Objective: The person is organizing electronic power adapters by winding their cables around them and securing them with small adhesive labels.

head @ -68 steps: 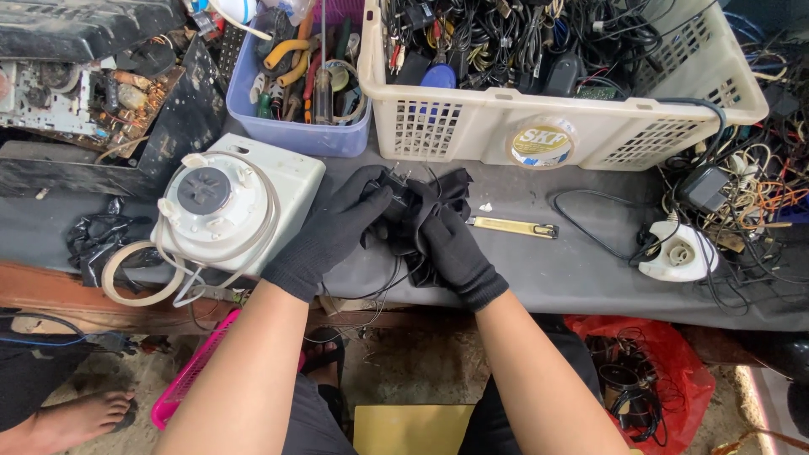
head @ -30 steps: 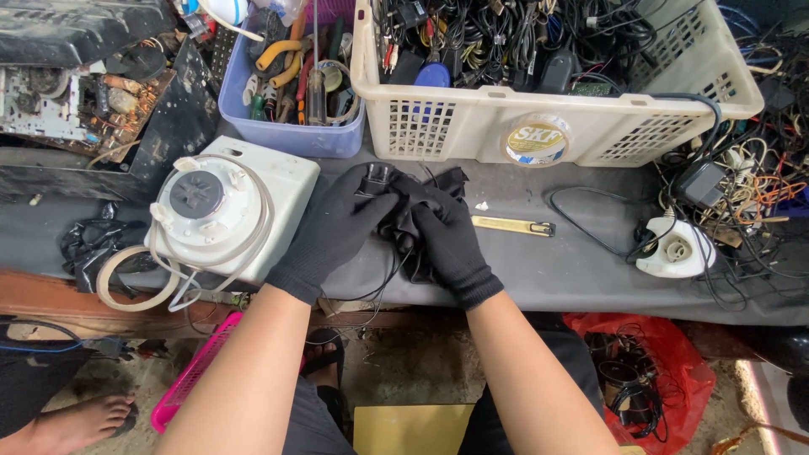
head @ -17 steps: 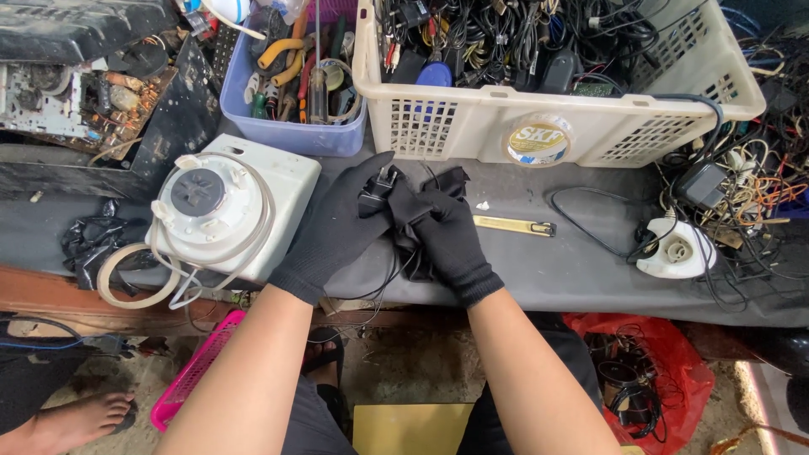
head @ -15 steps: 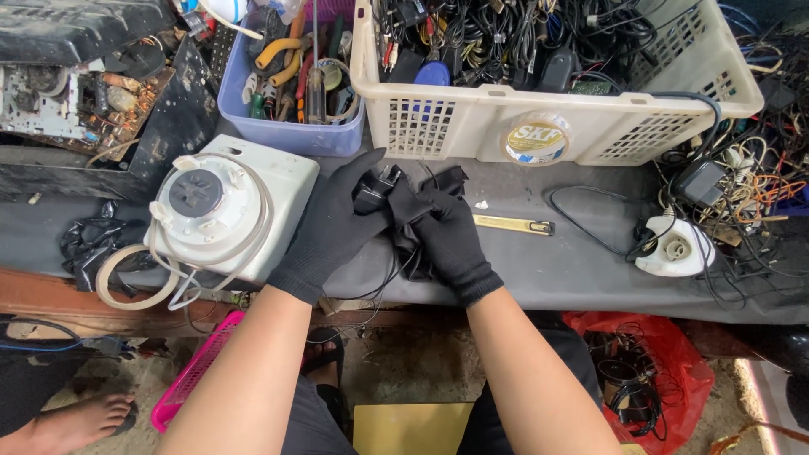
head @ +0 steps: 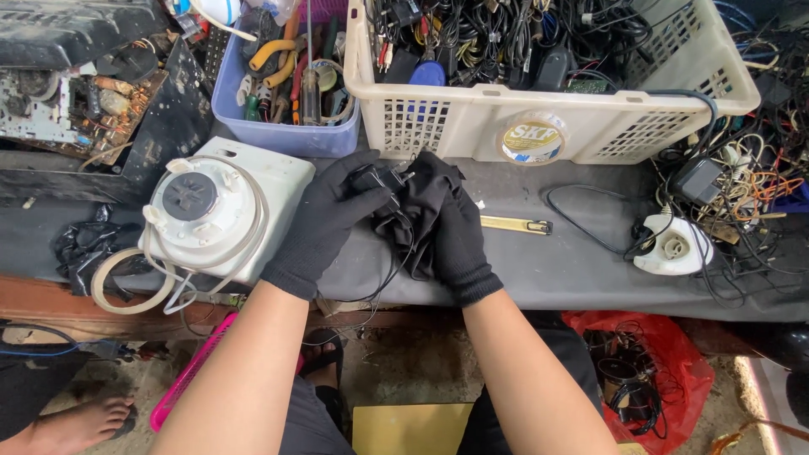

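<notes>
1. at far left, a white round appliance base sits on the grey table, its pale cord looped over the edge.
2. our left hand, black-gloved, has its grip closed around a small black adapter near the table's middle.
3. our right hand, also gloved, presses against the same adapter and its thin black cable; we cannot tell how firmly this grip holds.
4. behind stand a blue tool tub and a cream cable basket.
5. rightward lies a white lamp socket.
</notes>
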